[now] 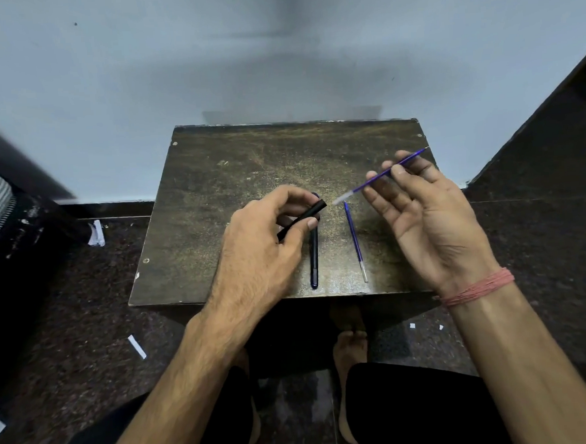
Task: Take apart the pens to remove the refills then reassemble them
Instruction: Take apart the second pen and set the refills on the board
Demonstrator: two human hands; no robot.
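My left hand (pixel 268 237) grips a black pen barrel (pixel 310 215) above the small dark table (pixel 234 177), its open end pointing up and right. My right hand (pixel 425 213) pinches a blue refill (pixel 373 182) between thumb and fingers, palm up. The refill's pale end points at the barrel's mouth with a small gap between them. A second blue refill (pixel 355 242) lies on the table below my right hand. A dark blue pen (pixel 314 255) lies on the table beside it, partly hidden under my left hand.
The table stands against a pale wall, on a dark speckled floor. Scraps of white paper (pixel 96 233) lie on the floor to the left. My knees and bare feet (pixel 349 348) are below the table's front edge. Dark furniture flanks both sides.
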